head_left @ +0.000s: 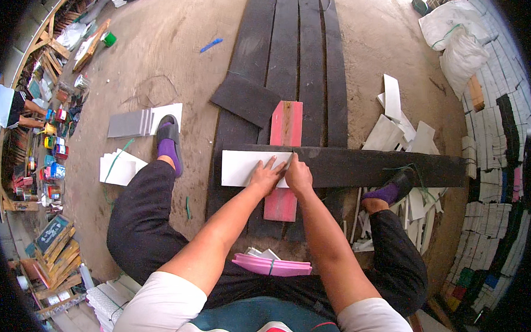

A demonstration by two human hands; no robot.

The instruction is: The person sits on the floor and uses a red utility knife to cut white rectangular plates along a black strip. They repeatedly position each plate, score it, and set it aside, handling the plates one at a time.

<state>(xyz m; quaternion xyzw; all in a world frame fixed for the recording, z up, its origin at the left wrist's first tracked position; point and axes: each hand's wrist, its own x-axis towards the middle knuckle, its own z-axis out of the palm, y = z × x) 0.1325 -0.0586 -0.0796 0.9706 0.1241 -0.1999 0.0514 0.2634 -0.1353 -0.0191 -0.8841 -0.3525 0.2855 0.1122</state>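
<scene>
A white rectangular sheet [240, 168] lies across a long black foam-like strip [370, 168], near the strip's left end. My left hand [267, 175] rests flat on the sheet, fingers spread, close to its right edge. Beside it my right hand [299, 177] is closed at that edge. A thin dark tip shows above the right fist, but what it holds is mostly hidden. Beneath the strip, a pink board [280, 206] with a worn brown middle runs lengthwise. Several long black planks [283, 43] lie under everything, with a shorter black piece [244, 99] set aslant on them.
White offcuts [389, 132] are heaped at the right by my foot. Grey and white sheets [124, 124] lie near my left foot. Pink sheets [272, 266] tied with string sit between my legs. A blue tool-like object [211, 45] lies on the floor. Stacked bundles [485, 232] line the right.
</scene>
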